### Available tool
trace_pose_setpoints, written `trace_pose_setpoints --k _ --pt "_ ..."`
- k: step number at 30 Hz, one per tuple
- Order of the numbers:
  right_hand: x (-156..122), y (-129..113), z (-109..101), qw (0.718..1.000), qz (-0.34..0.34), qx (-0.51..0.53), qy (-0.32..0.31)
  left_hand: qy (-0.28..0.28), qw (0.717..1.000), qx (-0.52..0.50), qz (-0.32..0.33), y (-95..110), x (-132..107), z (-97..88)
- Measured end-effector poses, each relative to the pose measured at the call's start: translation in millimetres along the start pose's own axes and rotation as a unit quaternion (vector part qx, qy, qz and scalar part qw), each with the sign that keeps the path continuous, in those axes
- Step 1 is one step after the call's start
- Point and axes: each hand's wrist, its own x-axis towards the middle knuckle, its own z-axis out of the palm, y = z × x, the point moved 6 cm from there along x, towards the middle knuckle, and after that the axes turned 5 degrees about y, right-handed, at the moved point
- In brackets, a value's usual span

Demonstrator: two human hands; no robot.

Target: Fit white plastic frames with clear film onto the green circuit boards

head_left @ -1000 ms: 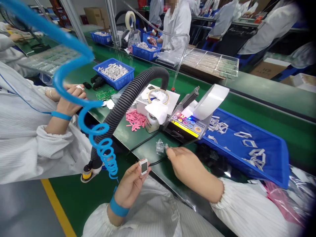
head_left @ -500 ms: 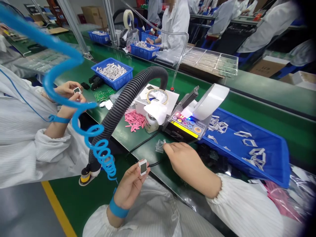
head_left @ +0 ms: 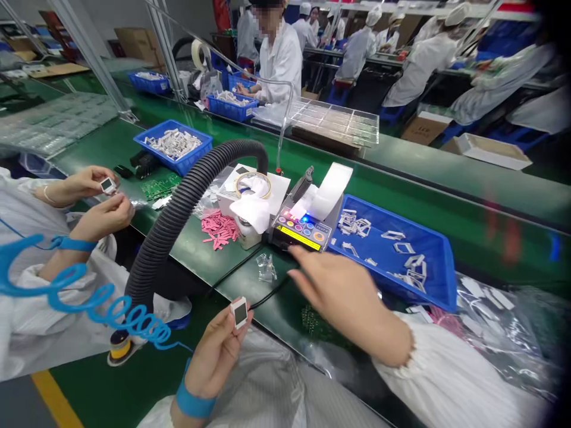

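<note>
A long green surface runs across what I can see from far away. At the left, a co-worker in a white coat leans up to it. On the right side I see a big blue tray. A fat black ribbed hose bends up and over in the middle, and a blue bin full of small white parts stands behind it. A tape dispenser with lit buttons sits just beside the tray. I have the right hand near the front of it, thumb and pointing finger spread apart; I can't tell if the fingertip touches, and the other fingers are hidden. The left hand is at the near edge, with thumb and fingertips pinched together. Loose white frames lie about in the tray. Pink strips make a little pile by the hose. Some clear plastic bits lie between the two hands, farther back. Smallest is the white-framed display, tilted, its dark face showing, held in the left hand's pinch.
</note>
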Motion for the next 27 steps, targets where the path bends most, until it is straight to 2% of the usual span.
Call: trace_pose_setpoints --k 2,4,8,11,13,14,15,17,18,19,24,27 --pt "-9 28 -8 0.996 0.048 -0.060 0.043 -0.012 1.000 0.007 0.003 -2 1 4.0" --pt "-13 43 -3 0.992 0.052 -0.103 0.043 -0.030 0.999 0.015 0.005 -6 2 10.0" --pt "-10 44 11 0.992 0.035 -0.118 0.014 -0.065 0.997 0.032 -0.001 -17 4 25.4" --pt "-6 42 12 0.997 0.056 -0.049 -0.021 -0.081 0.996 0.030 -0.006 -24 2 39.0" --pt "-8 48 10 0.991 0.101 0.089 -0.021 -0.079 0.997 0.019 -0.015 -28 0 47.2" --pt "-11 53 11 0.966 0.146 0.212 -0.011 -0.075 0.997 0.011 -0.019 -29 -1 50.8" --pt "-17 59 15 0.913 0.203 0.354 0.002 -0.071 0.997 0.002 -0.024 -31 -2 53.9" --pt "-31 63 31 0.742 0.306 0.595 0.025 -0.065 0.997 -0.014 -0.027 -32 -5 59.1" --pt "-38 60 42 0.661 0.344 0.667 0.029 -0.063 0.998 -0.019 -0.025 -32 -5 60.8" --pt "-44 55 52 0.600 0.372 0.708 0.028 -0.060 0.998 -0.022 -0.023 -31 -6 61.8" --pt "-50 23 89 0.432 0.453 0.779 -0.015 -0.020 0.999 -0.025 -0.008 -27 -9 59.9" --pt "-43 15 98 0.363 0.484 0.796 -0.001 -0.013 1.000 -0.024 -0.004 -24 -13 59.3"
